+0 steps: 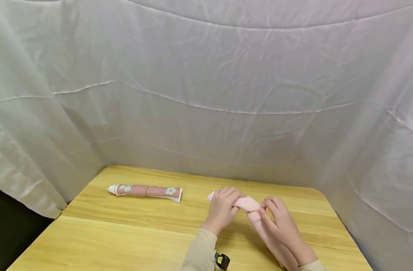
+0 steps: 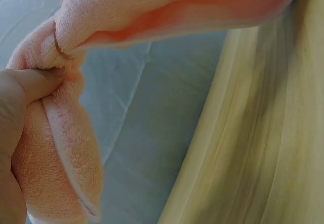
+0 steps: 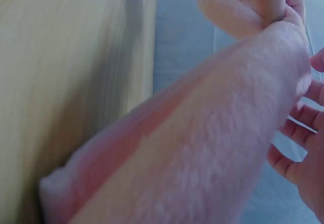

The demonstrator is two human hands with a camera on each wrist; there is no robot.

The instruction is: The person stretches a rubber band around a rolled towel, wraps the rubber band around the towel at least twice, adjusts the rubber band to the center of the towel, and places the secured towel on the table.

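A long pink towel [image 1: 248, 204], rolled and bent at a sharp angle, is held above the table in both hands. My left hand [image 1: 223, 205] grips its short end, and the thumb [image 2: 43, 84] presses near the bend. A thin brown band [image 2: 58, 41] loops round the towel there. My right hand [image 1: 281, 220] has thumb and forefinger together at the bend, seemingly pinching the band; the pinch itself is hidden. In the right wrist view its other fingers [image 3: 304, 115] lie spread against the towel's side. The towel's long end hangs down towards the table's front.
On the wooden table [image 1: 108, 237], at the back left, lies a rolled red-pink cloth [image 1: 135, 190] with pale flowers, narrowed at its middle. Grey-white curtains [image 1: 206, 94] enclose the table's back and sides. A black device [image 1: 222, 260] is strapped at the left wrist.
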